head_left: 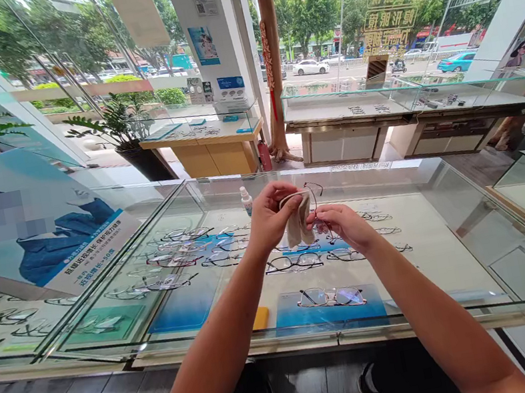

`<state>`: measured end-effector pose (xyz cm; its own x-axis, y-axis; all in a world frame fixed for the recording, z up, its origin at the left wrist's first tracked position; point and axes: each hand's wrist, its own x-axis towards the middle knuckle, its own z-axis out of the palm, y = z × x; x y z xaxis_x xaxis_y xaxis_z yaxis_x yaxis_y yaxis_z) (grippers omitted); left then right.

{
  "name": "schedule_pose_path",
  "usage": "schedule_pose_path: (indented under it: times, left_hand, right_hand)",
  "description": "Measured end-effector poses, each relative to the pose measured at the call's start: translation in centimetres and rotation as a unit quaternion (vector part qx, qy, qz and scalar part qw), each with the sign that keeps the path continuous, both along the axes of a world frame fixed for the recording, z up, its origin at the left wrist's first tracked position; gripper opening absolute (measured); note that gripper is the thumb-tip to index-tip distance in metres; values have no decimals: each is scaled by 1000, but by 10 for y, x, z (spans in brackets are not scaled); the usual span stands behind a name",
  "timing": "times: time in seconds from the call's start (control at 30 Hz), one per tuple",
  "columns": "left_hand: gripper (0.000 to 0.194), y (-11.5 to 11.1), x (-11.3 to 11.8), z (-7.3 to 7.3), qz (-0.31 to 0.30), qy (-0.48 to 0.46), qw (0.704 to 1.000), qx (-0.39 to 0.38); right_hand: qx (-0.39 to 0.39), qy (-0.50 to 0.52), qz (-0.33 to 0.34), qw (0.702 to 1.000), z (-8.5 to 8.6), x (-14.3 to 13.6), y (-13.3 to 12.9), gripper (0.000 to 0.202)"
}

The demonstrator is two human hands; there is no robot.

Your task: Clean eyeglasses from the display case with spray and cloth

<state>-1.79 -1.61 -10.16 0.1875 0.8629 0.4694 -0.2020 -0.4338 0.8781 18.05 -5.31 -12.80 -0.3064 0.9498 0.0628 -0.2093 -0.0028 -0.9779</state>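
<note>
My left hand (pixel 275 211) is closed on a beige cloth (pixel 293 230), which hangs down from its fingers. Thin-framed eyeglasses (pixel 314 195) are pinched in my right hand (pixel 341 224), with one part of the frame reaching up past the cloth. The cloth and the glasses meet between my two hands, above the glass display case (pixel 429 221). Part of the glasses is hidden behind the cloth and my fingers, so I cannot tell whether the cloth covers a lens. A small white bottle (pixel 246 200) stands just behind my left hand.
Several pairs of glasses lie in rows in the case, with one pair (pixel 331 296) on a blue mat (pixel 284 318) in front. A yellow item (pixel 261 318) is beside that mat. A large poster (pixel 39 229) leans at the left. More display counters (pixel 344 111) line the windows.
</note>
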Motion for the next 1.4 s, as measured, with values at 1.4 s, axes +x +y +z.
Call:
schedule_pose_path:
  times: [1.4]
  left_hand:
    - [46,0,12,-12,-223,-62,939,-256]
  right_hand:
    - [92,-92,-45,990,4,-2,-3,31]
